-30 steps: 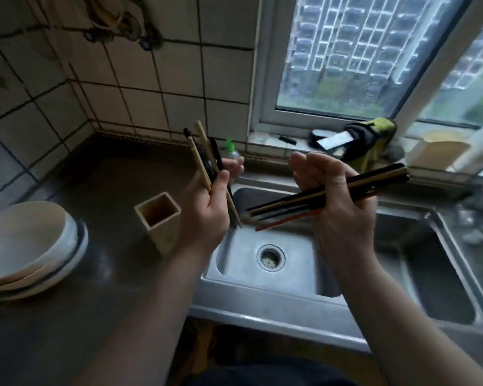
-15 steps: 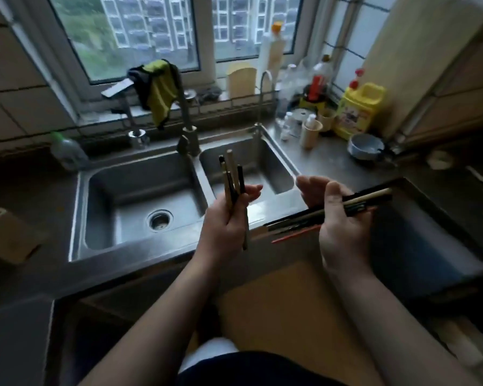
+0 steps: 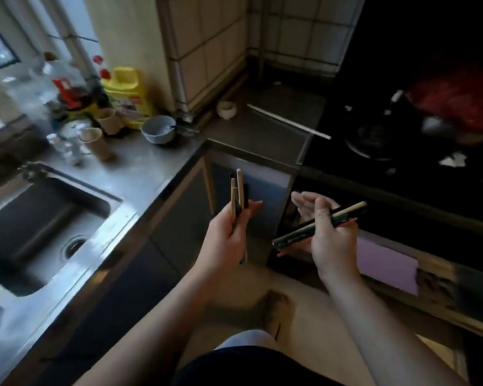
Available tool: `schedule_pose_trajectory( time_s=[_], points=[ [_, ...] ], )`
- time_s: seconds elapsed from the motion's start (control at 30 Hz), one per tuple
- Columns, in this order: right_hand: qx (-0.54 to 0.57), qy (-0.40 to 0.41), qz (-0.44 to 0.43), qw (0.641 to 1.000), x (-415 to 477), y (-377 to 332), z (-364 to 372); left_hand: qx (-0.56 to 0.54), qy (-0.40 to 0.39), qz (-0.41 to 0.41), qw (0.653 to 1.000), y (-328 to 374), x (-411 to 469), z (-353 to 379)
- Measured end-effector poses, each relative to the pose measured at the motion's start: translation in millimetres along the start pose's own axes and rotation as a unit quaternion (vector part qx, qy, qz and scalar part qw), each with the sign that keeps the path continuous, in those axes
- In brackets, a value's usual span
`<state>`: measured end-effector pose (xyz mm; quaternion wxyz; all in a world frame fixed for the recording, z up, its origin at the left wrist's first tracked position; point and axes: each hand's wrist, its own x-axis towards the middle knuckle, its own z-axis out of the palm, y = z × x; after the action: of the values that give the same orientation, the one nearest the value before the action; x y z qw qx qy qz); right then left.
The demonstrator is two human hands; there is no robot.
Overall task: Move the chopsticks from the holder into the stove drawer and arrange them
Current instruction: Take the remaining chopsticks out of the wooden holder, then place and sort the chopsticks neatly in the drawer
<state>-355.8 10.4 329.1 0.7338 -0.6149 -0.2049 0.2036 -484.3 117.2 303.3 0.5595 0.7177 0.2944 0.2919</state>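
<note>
At frame centre, the left hand grips an upright chopstick bundle; the right hand thumb-pins another slanted bundle across its palm, below the dark stove.

upright chopstick bunch, slanted dark chopstick bundle, both held

A single wide-angle view from the person's head looks forward and steeply down, close over both forearms. The left hand and right hand sit near mid-frame. The counter and sink lie left, the dark stove upper right, and the floor below.
</note>
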Motion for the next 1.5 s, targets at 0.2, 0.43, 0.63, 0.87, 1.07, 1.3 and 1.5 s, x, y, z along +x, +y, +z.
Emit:
schedule_pose_trajectory(
  time_s=[0.2, 0.43, 0.63, 0.87, 1.07, 1.3, 1.5],
  points=[
    [-0.041, 0.097, 0.013, 0.994, 84.2, 37.3, -97.7, -0.011, -0.115, -0.029, 0.993, -8.4, 87.9, 108.2],
    [-0.135, 0.170, 0.077, 0.973, 150.3, 50.4, -180.7, -0.020, -0.222, -0.090, 0.971, -22.8, 169.9, 216.7],
    [-0.153, 0.241, 0.111, 0.952, 179.9, 57.1, -222.3, 0.001, -0.277, -0.084, 0.957, -40.1, 209.8, 288.6],
    [-0.145, 0.257, 0.162, 0.942, 206.4, 111.8, -272.9, 0.028, -0.307, -0.153, 0.939, -86.3, 207.3, 348.1],
    [-0.153, 0.248, 0.235, 0.927, 224.1, 199.8, -306.2, 0.036, -0.301, -0.246, 0.920, -158.8, 190.8, 396.1],
    [-0.183, 0.188, 0.309, 0.914, 237.3, 324.6, -330.0, 0.095, -0.281, -0.297, 0.908, -287.6, 179.3, 445.9],
    [-0.284, 0.120, 0.413, 0.857, 254.6, 388.4, -344.6, 0.117, -0.265, -0.362, 0.886, -357.0, 190.4, 473.5]
  ],
)
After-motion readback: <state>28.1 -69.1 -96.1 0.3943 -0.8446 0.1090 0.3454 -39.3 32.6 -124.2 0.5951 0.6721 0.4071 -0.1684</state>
